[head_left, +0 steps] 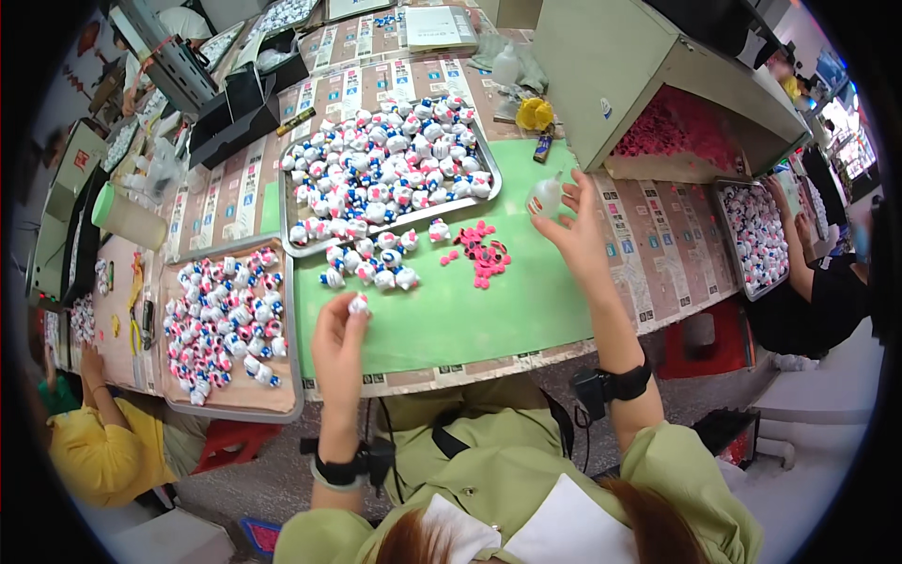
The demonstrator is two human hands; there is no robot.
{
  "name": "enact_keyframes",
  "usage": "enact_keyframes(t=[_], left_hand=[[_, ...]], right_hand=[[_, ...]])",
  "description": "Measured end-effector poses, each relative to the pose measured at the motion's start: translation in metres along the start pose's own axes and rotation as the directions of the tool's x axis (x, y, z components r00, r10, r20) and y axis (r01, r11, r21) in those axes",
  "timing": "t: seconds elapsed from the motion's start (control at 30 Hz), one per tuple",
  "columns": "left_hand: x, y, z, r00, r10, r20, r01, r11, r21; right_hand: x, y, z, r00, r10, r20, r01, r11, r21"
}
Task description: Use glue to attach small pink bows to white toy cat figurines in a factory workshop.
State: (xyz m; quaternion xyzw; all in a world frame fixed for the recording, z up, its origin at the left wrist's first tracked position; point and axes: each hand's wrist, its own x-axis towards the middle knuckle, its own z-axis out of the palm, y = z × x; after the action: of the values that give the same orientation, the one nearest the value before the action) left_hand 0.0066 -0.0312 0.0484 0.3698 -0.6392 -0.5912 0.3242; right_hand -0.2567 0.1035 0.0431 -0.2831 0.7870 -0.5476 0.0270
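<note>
Between the fingertips of my left hand [336,348], near the front edge of the green mat [423,329], is a small white figurine [358,304]. My right hand [583,240] is open at the mat's right side, thumb and fingers spread beside a clear squeeze bottle [543,196] with a thin nozzle. Whether the fingers touch the bottle, I cannot tell. Small pink pieces [484,256] lie in a loose pile mid-mat. Left of them sits a cluster of white, blue and pink figurines [376,263], in front of a metal tray [496,183] heaped with more.
At the left, a second tray [293,395] holds figurines with pink parts. A grey box [587,85] full of pink pieces stands back right. Beside the mat are a yellow flower-like item [535,115] and a dark container [543,148]. Co-workers sit at both sides.
</note>
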Motion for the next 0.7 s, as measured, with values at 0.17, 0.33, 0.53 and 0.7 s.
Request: enact_keyframes(t=[0.17, 0.33, 0.53, 0.7], left_hand=[[-0.023, 0.007, 0.01, 0.987, -0.145, 0.073, 0.158, 0.963, -0.219], [-0.027, -0.001, 0.026, 0.968, -0.179, 0.175, 0.224, 0.933, -0.283], [-0.03, -0.001, 0.039, 0.958, -0.165, 0.235, 0.23, 0.931, -0.284], [-0.032, -0.005, 0.04, 0.959, -0.179, 0.221, 0.241, 0.924, -0.297]], right_hand=[[0.016, 0.02, 0.012, 0.986, 0.12, 0.115, -0.119, 0.993, -0.011], [-0.004, 0.0, 0.002, 0.984, 0.127, 0.127, -0.145, 0.979, 0.143], [-0.059, -0.031, -0.005, 0.934, 0.173, 0.311, -0.275, 0.906, 0.323], [-0.092, -0.043, -0.006, 0.888, 0.212, 0.408, -0.392, 0.813, 0.431]])
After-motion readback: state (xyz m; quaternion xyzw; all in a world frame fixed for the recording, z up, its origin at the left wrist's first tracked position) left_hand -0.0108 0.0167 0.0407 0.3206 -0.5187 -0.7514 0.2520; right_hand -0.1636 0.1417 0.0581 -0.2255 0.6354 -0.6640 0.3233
